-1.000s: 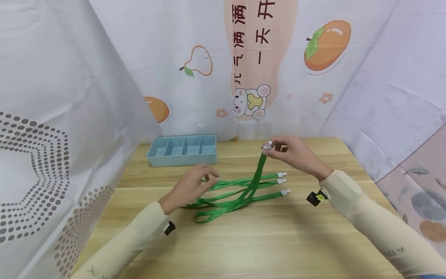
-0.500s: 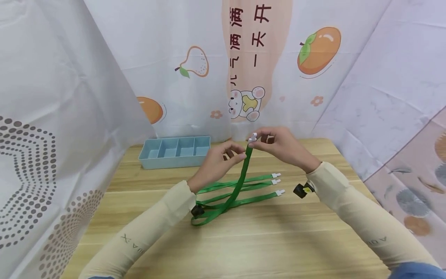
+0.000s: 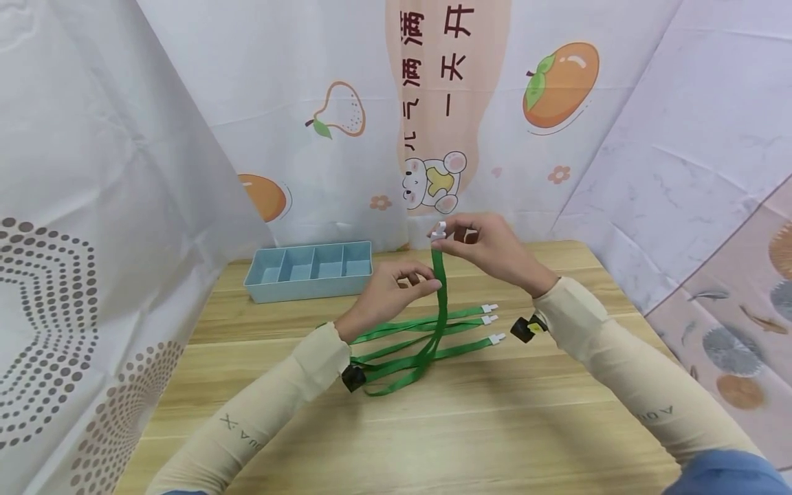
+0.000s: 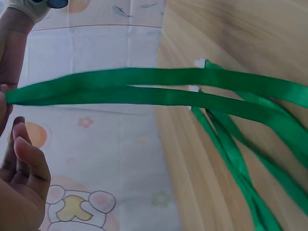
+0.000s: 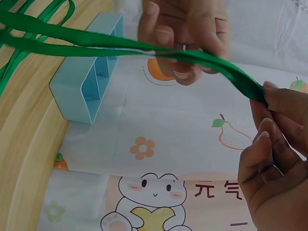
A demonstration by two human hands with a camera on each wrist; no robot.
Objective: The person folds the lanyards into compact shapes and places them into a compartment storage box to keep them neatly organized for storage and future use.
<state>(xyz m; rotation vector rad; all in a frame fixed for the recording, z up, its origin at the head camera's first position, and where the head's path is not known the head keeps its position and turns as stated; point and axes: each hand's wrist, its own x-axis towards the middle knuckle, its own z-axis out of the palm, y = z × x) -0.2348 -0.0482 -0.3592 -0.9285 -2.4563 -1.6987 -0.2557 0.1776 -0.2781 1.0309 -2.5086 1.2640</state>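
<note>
Just below the white clip (image 3: 439, 232), my right hand (image 3: 491, 251) pinches a green lanyard (image 3: 438, 265) and holds it up, the strap hanging from it. Lower down, the thumb and forefinger of my left hand (image 3: 399, 289) pinch the same strap, as the right wrist view also shows. Two bands of this strap (image 4: 134, 77) run down to the table in the left wrist view. Several more green lanyards (image 3: 458, 353) lie on the wood beneath, their white clips pointing right; their left ends are partly hidden behind my left hand and sleeve.
A light blue tray (image 3: 309, 289) with several compartments stands at the back left of the wooden table (image 3: 433, 440). Printed white cloth (image 3: 278, 89) hangs behind and along both sides. A small black wrist camera (image 3: 524, 330) is strapped to the right wrist.
My left hand has risen from the lanyards on the table to the held strap and now pinches it. My right hand has moved left and up, lifting the clip end higher.
</note>
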